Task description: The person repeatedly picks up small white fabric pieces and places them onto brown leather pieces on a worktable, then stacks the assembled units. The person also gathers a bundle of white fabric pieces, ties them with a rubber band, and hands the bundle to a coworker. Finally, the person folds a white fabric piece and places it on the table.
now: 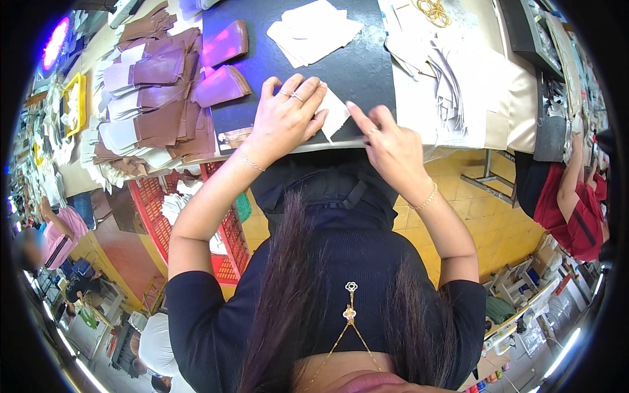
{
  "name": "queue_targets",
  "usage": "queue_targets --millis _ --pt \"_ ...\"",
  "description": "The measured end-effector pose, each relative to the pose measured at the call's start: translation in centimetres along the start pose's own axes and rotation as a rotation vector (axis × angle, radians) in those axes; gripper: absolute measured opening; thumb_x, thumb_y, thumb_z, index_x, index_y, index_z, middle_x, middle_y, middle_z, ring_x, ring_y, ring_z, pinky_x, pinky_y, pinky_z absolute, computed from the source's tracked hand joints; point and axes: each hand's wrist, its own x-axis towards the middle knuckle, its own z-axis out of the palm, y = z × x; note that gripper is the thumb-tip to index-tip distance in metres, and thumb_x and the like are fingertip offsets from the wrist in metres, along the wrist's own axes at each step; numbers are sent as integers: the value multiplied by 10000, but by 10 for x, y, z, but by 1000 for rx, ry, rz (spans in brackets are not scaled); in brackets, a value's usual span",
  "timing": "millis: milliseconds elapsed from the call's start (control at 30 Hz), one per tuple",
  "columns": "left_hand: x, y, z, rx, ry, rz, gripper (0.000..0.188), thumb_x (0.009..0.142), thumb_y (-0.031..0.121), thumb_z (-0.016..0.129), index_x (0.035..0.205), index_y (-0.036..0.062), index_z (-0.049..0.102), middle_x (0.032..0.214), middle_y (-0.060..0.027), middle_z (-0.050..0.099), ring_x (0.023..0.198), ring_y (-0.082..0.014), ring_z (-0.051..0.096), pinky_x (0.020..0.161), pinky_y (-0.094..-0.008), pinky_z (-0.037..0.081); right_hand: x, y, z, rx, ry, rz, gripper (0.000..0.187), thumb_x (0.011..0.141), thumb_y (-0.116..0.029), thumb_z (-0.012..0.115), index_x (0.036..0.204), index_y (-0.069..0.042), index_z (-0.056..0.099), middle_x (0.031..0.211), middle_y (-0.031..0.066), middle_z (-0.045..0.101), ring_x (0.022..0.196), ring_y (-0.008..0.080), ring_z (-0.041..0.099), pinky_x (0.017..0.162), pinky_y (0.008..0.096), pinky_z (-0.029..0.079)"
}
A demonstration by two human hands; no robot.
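Note:
A small white sheet-like piece [337, 118] lies near the front edge of the black work mat [262, 69]. My left hand [287, 118] rests over its left side, with bent fingers and thumb gripping it against the mat. My right hand [390, 141] is at the piece's right edge. Its index finger stretches toward that edge, while the other fingers curl loosely and look slightly blurred; I see nothing held there. Farther back on the mat sits a loose pile of white pieces [314, 31]. Two small stacks of brown pieces [223, 86] lie left of it, tinted purple by light.
Several bundles of brown and white pieces [154, 92] cover the table's left side. Grey-white strips [449, 85] and a coil of yellow cord [434, 12] lie at right. A red plastic crate [154, 206] stands below the table. Another person in red [570, 209] is at far right.

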Motion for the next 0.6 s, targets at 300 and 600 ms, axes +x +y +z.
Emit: queue_targets --millis 300,600 --pt "-8 7 2 -72 45 -219 504 820 393 723 1220 100 633 1238 -66 552 1159 -250 497 958 -482 344 -8 2 -2 92 -54 50 443 750 18 657 1169 -124 682 954 40 570 662 218 643 583 345 531" --pt "-1 23 -4 -387 4 -485 416 775 198 789 1143 80 637 1175 -97 558 1143 -307 461 974 -426 344 20 3 4 534 150 254 176 872 -66 692 1047 -58 713 896 61 612 683 214 628 608 323 509"
